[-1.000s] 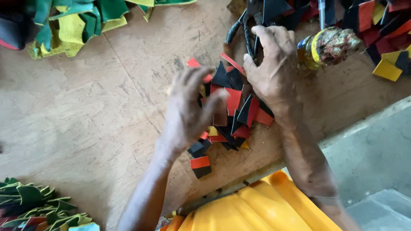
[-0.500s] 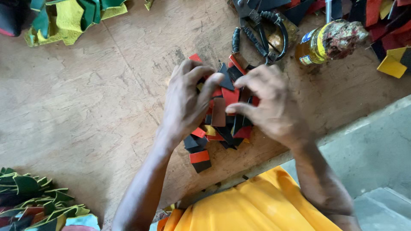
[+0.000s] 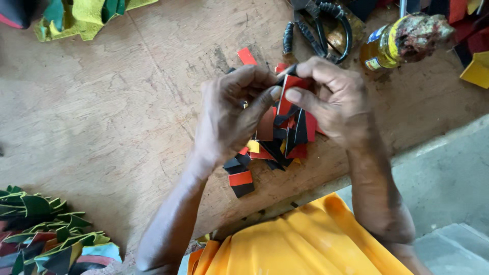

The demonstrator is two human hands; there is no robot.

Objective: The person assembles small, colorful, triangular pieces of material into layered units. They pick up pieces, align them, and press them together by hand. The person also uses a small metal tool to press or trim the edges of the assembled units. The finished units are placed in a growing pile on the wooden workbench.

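Above the scrap pile (image 3: 275, 147) on the table (image 3: 117, 117), the left hand (image 3: 232, 114) and right hand (image 3: 331, 104) both pinch one red-and-black strip (image 3: 287, 94), raised clear for easier handling, it seems.

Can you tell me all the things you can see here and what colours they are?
small red and black piece: one, red and black, pinched between both hands above the pile
pile of small pieces: many, red, black and a few yellow, on the table under the hands
scissors: one pair, dark handles, top middle of the table
jar: one, yellow with a crusted dark top, top right
green and yellow scraps: a heap, top left
woven strip bundle: one heap, green, red and black, bottom left
wooden table: one, brown
yellow cloth: one, on the person's lap, bottom middle
left hand: one, fingers on the piece
right hand: one, fingers on the piece
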